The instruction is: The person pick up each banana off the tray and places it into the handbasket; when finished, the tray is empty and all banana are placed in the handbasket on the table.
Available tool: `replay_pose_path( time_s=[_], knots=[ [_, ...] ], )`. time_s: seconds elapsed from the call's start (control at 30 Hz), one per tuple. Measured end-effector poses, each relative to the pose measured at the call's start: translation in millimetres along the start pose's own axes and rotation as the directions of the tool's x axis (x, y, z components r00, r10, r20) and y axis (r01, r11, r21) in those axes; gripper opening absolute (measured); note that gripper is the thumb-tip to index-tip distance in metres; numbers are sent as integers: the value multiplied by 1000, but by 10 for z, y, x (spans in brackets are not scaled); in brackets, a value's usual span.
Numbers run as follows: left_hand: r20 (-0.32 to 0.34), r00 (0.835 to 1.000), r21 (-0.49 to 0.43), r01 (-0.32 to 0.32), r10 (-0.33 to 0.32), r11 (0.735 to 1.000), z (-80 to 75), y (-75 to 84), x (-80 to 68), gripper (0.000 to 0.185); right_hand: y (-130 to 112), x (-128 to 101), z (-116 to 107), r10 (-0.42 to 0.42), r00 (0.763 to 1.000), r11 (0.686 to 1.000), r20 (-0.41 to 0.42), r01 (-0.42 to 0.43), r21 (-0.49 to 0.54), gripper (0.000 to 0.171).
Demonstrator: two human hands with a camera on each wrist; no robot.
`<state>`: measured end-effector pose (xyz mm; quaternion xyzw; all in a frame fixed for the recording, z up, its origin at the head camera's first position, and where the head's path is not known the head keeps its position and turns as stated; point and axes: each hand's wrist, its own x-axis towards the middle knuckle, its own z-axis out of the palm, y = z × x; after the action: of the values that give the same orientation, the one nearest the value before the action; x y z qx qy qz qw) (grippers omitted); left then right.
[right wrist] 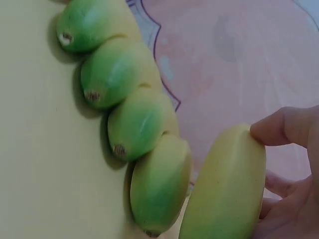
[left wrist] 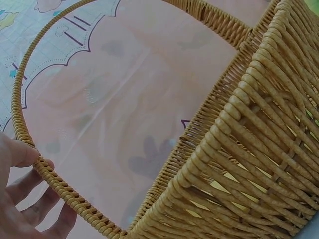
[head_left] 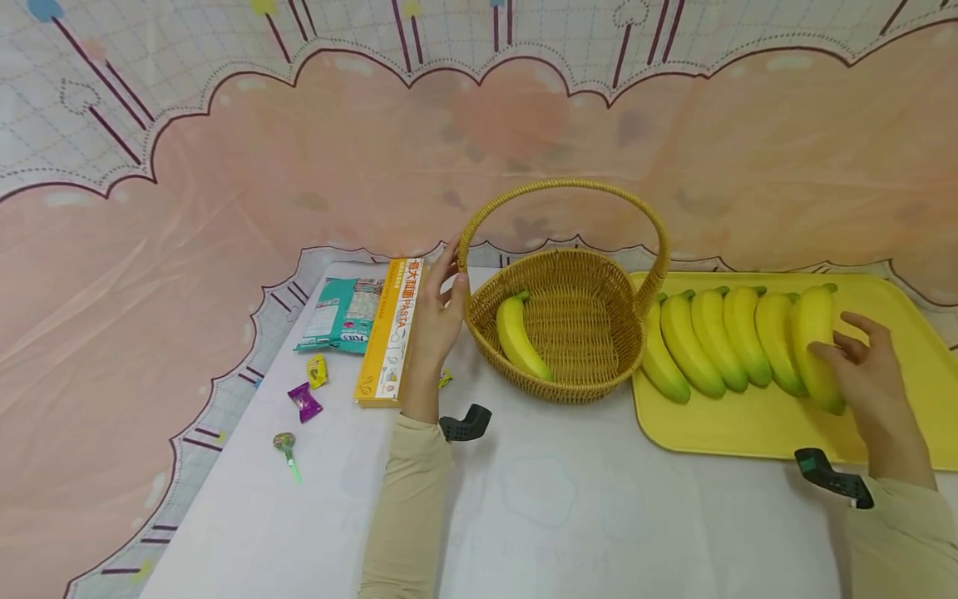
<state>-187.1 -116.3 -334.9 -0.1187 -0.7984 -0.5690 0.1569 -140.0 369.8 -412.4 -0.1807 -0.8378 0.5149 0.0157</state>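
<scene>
A wicker basket (head_left: 557, 387) with a tall hoop handle (head_left: 561, 187) stands mid-table, and one yellow banana (head_left: 519, 337) lies inside it. My left hand (head_left: 437, 312) holds the handle at its left base; in the left wrist view the thumb and fingers (left wrist: 22, 199) lie on either side of the handle (left wrist: 20, 99). To the right, a yellow tray (head_left: 748, 424) carries a row of several bananas (head_left: 707, 341). My right hand (head_left: 861, 366) grips the rightmost banana (head_left: 812, 333), seen close up as banana (right wrist: 227, 189) with the thumb (right wrist: 284, 124) on it.
Left of the basket lie a yellow pasta box (head_left: 389, 333), a teal packet (head_left: 340, 314), two wrapped candies (head_left: 318, 370) (head_left: 305, 402) and a lollipop (head_left: 287, 449). A pink patterned cloth rises behind and left of the white table.
</scene>
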Motion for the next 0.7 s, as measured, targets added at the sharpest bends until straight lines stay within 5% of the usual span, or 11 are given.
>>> replay_pose_path(
  time_s=[0.33, 0.7],
  knots=[
    [-26, 999, 6, -22, 22, 1000, 54, -381, 98, 47, -199, -199, 92, -220, 971, 968, 88, 229, -102, 70],
    [-47, 998, 23, -42, 44, 999, 63, -388, 91, 47, -413, -456, 270, -483, 864, 868, 144, 494, -51, 79]
  ],
)
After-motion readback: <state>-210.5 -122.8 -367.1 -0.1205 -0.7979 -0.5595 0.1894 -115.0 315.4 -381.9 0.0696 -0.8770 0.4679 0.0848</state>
